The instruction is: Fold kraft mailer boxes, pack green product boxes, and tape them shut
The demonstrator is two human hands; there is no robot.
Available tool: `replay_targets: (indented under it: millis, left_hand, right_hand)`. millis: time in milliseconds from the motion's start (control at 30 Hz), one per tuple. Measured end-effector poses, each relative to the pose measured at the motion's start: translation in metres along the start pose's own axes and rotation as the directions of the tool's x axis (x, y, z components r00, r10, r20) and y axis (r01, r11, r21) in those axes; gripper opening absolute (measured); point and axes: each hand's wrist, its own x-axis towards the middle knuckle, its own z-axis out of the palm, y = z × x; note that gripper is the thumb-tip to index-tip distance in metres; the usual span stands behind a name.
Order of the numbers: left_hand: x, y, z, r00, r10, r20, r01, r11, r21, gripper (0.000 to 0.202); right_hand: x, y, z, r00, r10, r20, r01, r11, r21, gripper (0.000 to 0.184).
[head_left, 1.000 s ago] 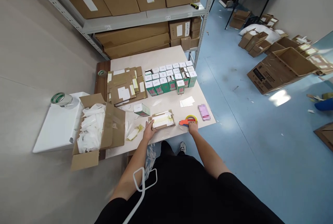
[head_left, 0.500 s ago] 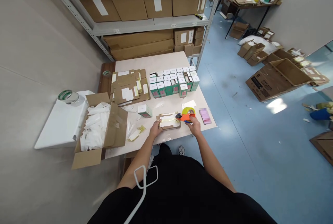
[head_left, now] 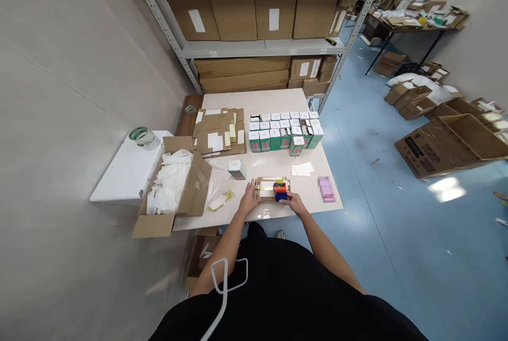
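Note:
A small brown cardboard box (head_left: 268,189) lies near the front edge of the pale table (head_left: 278,100). My left hand (head_left: 250,198) rests on the box's left end, fingers bent against it. My right hand (head_left: 292,202) grips an orange and blue tape dispenser (head_left: 280,189) with a yellow-green roll, held on top of the box's right half. One green and white carton (head_left: 237,169) lies on its side just behind the box.
Rows of upright green and white cartons (head_left: 283,132) stand at mid table, flattened brown boxes (head_left: 218,132) to their left. An open carton of white bags (head_left: 174,190) overhangs the left edge. A pink pad (head_left: 327,189), white slips (head_left: 302,169), tape roll (head_left: 141,135), shelving with big boxes (head_left: 254,18).
My right hand lifted the tape dispenser off the table at the right and brought it left onto the small box. My left hand stayed at the box's left end. The view shifted.

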Motion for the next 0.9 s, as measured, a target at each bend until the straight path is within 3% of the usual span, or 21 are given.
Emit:
replay_targets:
  millis: [133,233,367,500,633,900]
  left_hand:
    - [-0.008,0.025,-0.001,0.98,0.189,-0.067,-0.19,0.982,-0.004,0.093]
    - [-0.008,0.044,0.011,0.989,0.134,-0.066,-0.143,0.977,-0.16,0.084]
    - [-0.008,0.061,0.019,0.992,0.116,-0.057,-0.128,0.943,-0.306,0.092]
    - [-0.014,0.068,0.008,0.982,0.187,0.003,-0.175,0.926,-0.334,0.094]
    - [-0.017,0.068,-0.003,0.975,0.211,0.067,-0.168,0.902,-0.397,0.069]
    - [-0.017,0.086,-0.022,0.989,0.147,-0.019,-0.143,0.906,-0.4,0.035]
  right_hand:
    - [0.005,0.003,-0.002,1.0,0.011,-0.015,-0.011,1.0,0.023,0.044]
    - [0.008,0.004,-0.001,1.0,-0.002,-0.013,0.002,1.0,0.003,0.046]
    - [0.008,0.001,0.0,1.0,-0.02,-0.003,0.02,0.999,-0.041,0.049]
    - [0.008,-0.002,0.0,0.999,-0.032,-0.003,0.032,0.997,-0.074,0.051]
    - [0.008,0.0,0.0,0.999,-0.037,-0.004,0.036,0.994,-0.101,0.051]
    - [0.011,0.003,-0.004,0.999,0.001,0.036,0.001,0.998,-0.065,0.047]
